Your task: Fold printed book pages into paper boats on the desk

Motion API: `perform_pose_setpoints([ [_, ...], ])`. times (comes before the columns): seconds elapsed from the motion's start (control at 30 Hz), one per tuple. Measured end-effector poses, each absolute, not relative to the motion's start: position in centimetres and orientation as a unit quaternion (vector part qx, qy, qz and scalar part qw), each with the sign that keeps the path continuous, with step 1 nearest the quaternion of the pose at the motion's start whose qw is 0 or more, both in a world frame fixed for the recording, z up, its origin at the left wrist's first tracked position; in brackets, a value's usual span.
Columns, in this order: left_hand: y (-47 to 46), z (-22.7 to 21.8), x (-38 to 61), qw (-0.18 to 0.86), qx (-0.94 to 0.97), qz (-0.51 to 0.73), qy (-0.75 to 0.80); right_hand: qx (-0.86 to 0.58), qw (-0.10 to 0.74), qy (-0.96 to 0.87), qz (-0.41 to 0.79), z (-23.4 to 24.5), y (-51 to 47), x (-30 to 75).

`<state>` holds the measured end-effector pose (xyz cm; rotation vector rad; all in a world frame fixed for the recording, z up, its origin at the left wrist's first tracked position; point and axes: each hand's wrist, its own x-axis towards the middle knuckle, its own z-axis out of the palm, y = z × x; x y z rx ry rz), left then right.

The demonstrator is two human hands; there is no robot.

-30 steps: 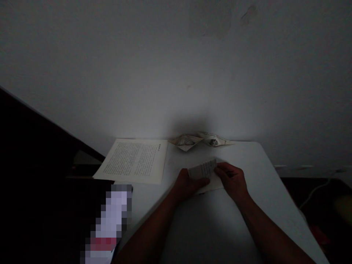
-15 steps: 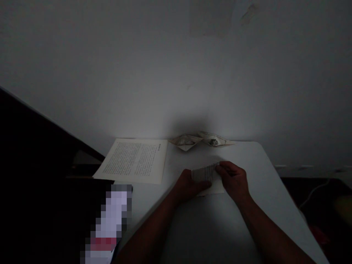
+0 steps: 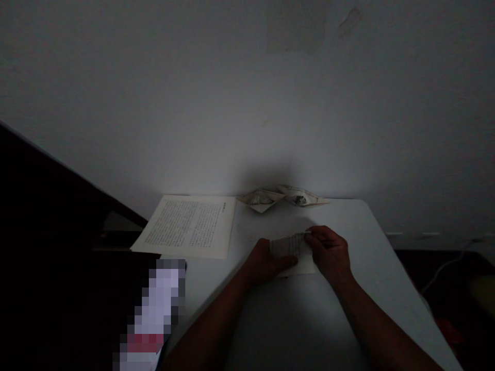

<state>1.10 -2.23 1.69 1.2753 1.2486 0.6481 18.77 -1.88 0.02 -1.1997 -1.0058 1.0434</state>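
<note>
Far left: 1 pixelated flat object (image 3: 157, 304), at the table's left edge; identity unreadable. Just beyond it, 1 printed page (image 3: 189, 226), text side up, against the wall (image 3: 193, 103); whether more sheets lie beneath cannot be told. Next, left hand (image 3: 266, 263): grasping the folded paper (image 3: 285, 245), thumb across its face. Folded paper, count 1, lies between both hands, over the middle of the white table (image 3: 381, 273). Upper edge runs left to right, rising slightly rightward; hands cover both sides, long axis undetermined. Beyond it, 2 paper boats (image 3: 263, 207), tips meeting or overlapping, along the wall. Right hand (image 3: 331, 253): fingertips pinching the paper's upper right corner. Far right: 1 pale cable (image 3: 441, 270), off the table.
</note>
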Motion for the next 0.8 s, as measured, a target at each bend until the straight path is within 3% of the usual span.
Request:
perform_pose_setpoints([
  [0.3,-2.17,2.37,1.14,0.609,0.579,0.296,0.455,-0.523,0.590,-0.460,0.408,0.05,-1.89,18.76],
  [0.8,-2.08,2.62,1.10,0.571,0.607,0.255,0.490,-0.529,0.597,-0.442,0.411,0.66,-1.69,18.54],
])
